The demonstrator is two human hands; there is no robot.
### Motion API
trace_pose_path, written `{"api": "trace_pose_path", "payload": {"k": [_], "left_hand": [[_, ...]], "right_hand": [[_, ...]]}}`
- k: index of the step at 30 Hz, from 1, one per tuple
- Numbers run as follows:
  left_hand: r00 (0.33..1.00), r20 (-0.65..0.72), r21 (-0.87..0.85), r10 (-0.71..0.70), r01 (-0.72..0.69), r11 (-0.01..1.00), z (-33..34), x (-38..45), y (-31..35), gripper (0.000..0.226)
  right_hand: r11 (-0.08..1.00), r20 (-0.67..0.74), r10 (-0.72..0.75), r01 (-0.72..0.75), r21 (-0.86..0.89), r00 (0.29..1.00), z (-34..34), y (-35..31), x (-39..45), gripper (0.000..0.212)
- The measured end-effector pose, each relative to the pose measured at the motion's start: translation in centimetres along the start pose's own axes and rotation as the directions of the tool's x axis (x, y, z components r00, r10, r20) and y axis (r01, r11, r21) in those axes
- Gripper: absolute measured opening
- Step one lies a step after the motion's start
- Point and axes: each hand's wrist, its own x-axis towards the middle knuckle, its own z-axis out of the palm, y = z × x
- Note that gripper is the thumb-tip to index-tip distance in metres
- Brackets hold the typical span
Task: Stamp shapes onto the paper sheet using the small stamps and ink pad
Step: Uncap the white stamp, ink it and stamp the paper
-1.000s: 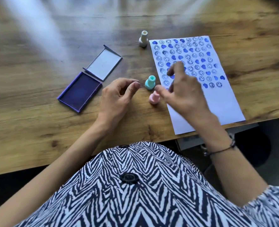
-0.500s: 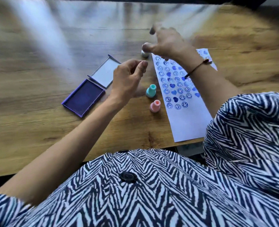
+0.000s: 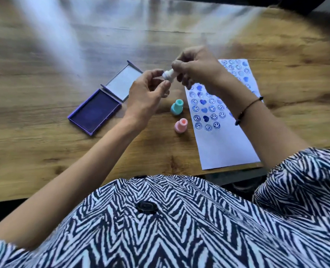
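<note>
My right hand [image 3: 197,68] holds a small white stamp [image 3: 169,75] in the air above the table, between the ink pad and the paper. My left hand [image 3: 147,93] meets it, thumb and fingertips touching the stamp's wide end. The white paper sheet [image 3: 226,140] lies at the right, covered with blue smiley and heart prints; its lower part is blank. A teal stamp [image 3: 176,107] and a pink stamp [image 3: 181,125] stand upright just left of the sheet. The open purple ink pad [image 3: 94,111] lies further left, its lid [image 3: 124,83] folded back.
Everything rests on a wooden table [image 3: 44,144], whose front edge runs just ahead of my body. The paper's lower corner reaches that edge. A dark cord bracelet [image 3: 247,109] sits on my right wrist. Patterned black-and-white clothing fills the bottom of the view.
My right hand reached to the far white stamp, picked it up and brought it back toward me. My left hand rose to meet it and now touches the stamp.
</note>
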Motion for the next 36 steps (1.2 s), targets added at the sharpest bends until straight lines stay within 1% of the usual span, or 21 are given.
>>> {"api": "trace_pose_path", "payload": {"k": [2,4,8,11,16,18,22,25,27,29,31,33,36], "left_hand": [[1.0,0.023,-0.008,0.008,-0.008,1.0,0.1,-0.3,-0.1,0.022],[0.999,0.036,-0.046,0.012,-0.01,0.999,0.2,-0.5,-0.2,0.018],[0.996,0.08,-0.122,0.026,-0.016,0.992,-0.1,-1.1,-0.1,0.016],[0.992,0.121,-0.232,0.033,-0.004,0.973,-0.4,-1.5,0.1,0.014],[0.991,0.131,-0.369,0.003,0.046,0.928,-1.2,-2.5,0.0,0.008],[0.992,0.123,-0.405,-0.011,0.061,0.912,-1.7,-3.1,-0.1,0.007],[0.995,0.077,-0.466,-0.06,0.089,0.88,-2.8,-4.1,-0.3,0.011],[0.987,-0.002,-0.507,-0.162,0.139,0.851,-3.9,-5.0,-0.2,0.019],[0.983,-0.042,-0.49,-0.179,0.136,0.861,-4.5,-5.7,-0.1,0.022],[0.982,-0.127,-0.428,-0.141,0.074,0.901,-5.7,-6.6,-0.3,0.022],[0.964,-0.259,-0.334,-0.069,-0.022,0.942,-7.2,-7.6,-0.8,0.017],[0.918,-0.396,-0.243,-0.014,-0.09,0.966,-8.3,-8.5,-1.3,0.01],[0.809,-0.588,-0.192,-0.013,-0.124,0.974,-9.6,-9.5,-2.2,0.006]], "right_hand": [[0.996,0.02,0.016,-0.018,0.086,1.0,-0.3,-0.1,-1.1,0.022],[0.995,0.041,0.018,-0.022,0.096,0.999,-0.3,-0.2,-1.9,0.024],[0.998,0.054,-0.044,0.042,0.039,0.998,-0.2,-0.6,-3.0,0.024],[0.993,0.031,-0.122,0.122,0.003,0.992,-0.2,-0.7,-3.3,0.021],[0.969,0.034,-0.242,0.243,-0.042,0.97,0.9,-1.1,-3.9,0.013],[0.959,0.065,-0.267,0.272,-0.081,0.961,1.2,-1.5,-4.3,0.005],[0.906,0.16,-0.346,0.373,-0.198,0.925,2.0,-2.3,-4.8,0.014],[0.821,0.179,-0.456,0.489,-0.295,0.872,3.0,-3.3,-4.8,0.014],[0.771,0.201,-0.503,0.541,-0.335,0.841,3.6,-4.0,-4.5,0.014],[0.775,0.212,-0.496,0.539,-0.33,0.842,4.5,-4.5,-3.5,0.015],[0.773,0.224,-0.476,0.526,-0.355,0.85,6.1,-5.1,-2.5,0.02],[0.755,0.25,-0.478,0.539,-0.374,0.842,7.6,-5.5,-1.7,0.022],[0.707,0.332,-0.504,0.602,-0.372,0.797,9.9,-6.2,-1.2,0.025]]}}
